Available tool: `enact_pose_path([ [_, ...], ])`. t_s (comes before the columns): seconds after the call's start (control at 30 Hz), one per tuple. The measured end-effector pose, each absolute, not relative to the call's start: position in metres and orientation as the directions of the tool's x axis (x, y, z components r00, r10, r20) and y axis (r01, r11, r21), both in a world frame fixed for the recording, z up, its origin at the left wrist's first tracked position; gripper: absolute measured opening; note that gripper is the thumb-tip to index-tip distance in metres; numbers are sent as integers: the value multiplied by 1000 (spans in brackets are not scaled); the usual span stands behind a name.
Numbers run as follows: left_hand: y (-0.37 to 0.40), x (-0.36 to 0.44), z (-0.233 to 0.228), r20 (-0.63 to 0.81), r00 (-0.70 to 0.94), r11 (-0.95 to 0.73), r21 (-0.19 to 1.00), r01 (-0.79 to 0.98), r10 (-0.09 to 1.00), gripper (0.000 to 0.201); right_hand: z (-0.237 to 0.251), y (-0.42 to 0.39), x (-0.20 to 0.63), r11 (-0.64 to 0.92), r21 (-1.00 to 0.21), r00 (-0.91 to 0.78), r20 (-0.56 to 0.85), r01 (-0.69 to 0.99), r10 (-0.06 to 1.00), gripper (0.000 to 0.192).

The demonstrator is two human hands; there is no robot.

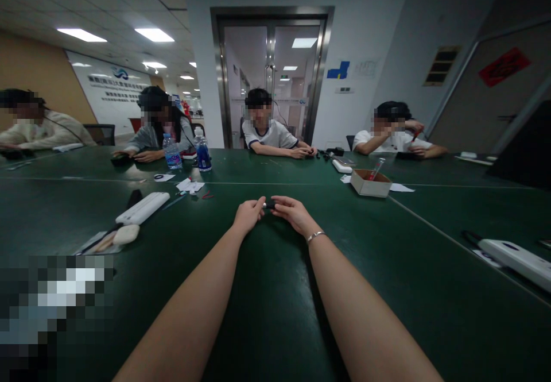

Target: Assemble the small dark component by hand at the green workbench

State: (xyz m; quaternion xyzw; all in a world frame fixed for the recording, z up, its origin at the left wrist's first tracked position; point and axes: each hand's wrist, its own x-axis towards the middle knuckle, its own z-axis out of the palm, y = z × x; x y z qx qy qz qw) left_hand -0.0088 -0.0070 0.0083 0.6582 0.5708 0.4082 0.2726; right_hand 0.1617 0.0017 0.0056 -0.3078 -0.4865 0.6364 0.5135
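Observation:
Both of my arms reach forward over the green table (275,301). Between my fingertips is a small black object with a silvery part (270,204), short and roughly cylindrical; it is too small to tell its kind. My left hand (249,215) pinches its silvery end between thumb and fingers. The black end is in the closed fingers of my right hand (295,212), which has a silver bracelet (315,236) at its wrist. My fingers hide part of the object.
Left of my arms lie a white power strip (143,208) and a pale rounded item (126,234). A shallow cardboard box (371,184) stands ahead on the right. Two bottles, a water bottle (172,152) and a blue one (203,151), stand farther back. Several people sit across the table.

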Motion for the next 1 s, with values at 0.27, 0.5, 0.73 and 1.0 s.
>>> enact_pose_path([
  [0.27, -9, -8, 11, 242, -11, -174, 730, 661, 970, 62, 8, 1, 161, -12, -944, -289, 89, -330, 953, 27],
  [0.5, -14, -5, 13, 282, 19, -209, 665, 717, 959, 53, 8, 2, 159, -32, -948, -219, 40, -316, 975, 16],
  [0.73, -14, -8, 12, 278, 37, -233, 717, 657, 960, 39, 9, 2, 159, -39, -938, -194, 31, -344, 981, 11],
  [1.0, -6, -7, 3, 371, 71, -359, 806, 471, 926, 15, 10, 1, 158, -47, -935, -158, 10, -351, 987, 10],
])
